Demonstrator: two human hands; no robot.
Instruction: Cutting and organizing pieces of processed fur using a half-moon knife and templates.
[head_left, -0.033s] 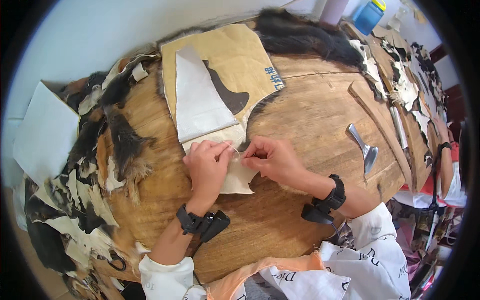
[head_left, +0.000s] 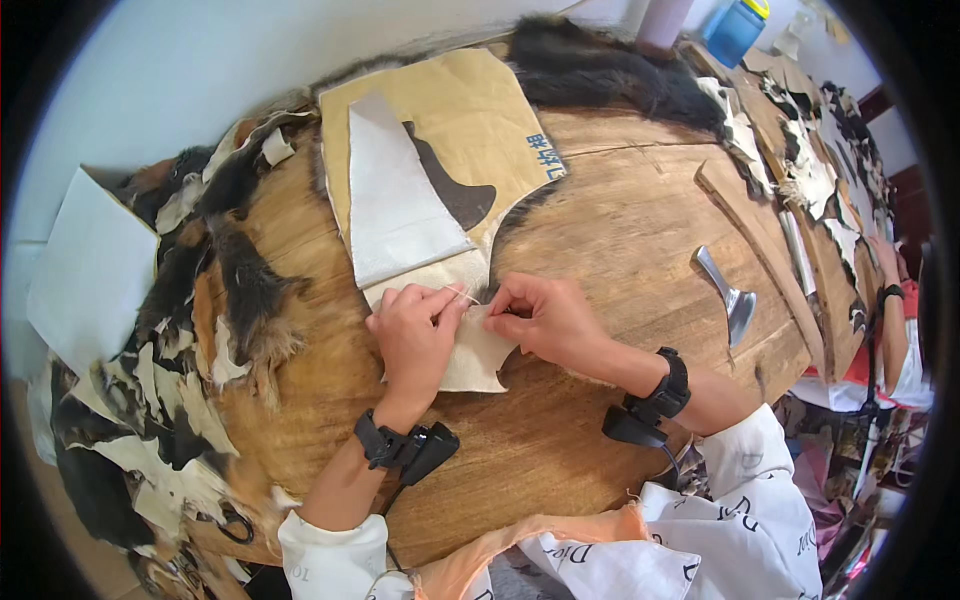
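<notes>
My left hand [head_left: 412, 335] is closed on a cream hide piece [head_left: 474, 362], its thumb and fingertips pinching the upper edge. A thin white thread [head_left: 463, 294] runs between both hands. To the right of that edge, my right hand [head_left: 552, 318] is closed in a pinch; whatever sits between its fingertips is too small to make out. Directly beyond my hands lies a larger fur-edged piece with a tan backing [head_left: 455, 85]. On top of it are a white tapered panel [head_left: 392, 200] and a dark brown curved patch [head_left: 455, 185].
A metal-handled, curved-blade knife [head_left: 738, 308] lies right on the wooden table [head_left: 620, 240]. Fur and hide scraps [head_left: 250, 265] heap at the left beside a white board [head_left: 90, 270]. Black fur [head_left: 610, 75] and a blue jar [head_left: 737, 35] stand far back. Another person's arm [head_left: 893, 330] shows far right.
The loop of white thread between my hands has become straighter. The lower edge of the cream hide piece has shifted slightly toward me. Both hands stay almost in place.
</notes>
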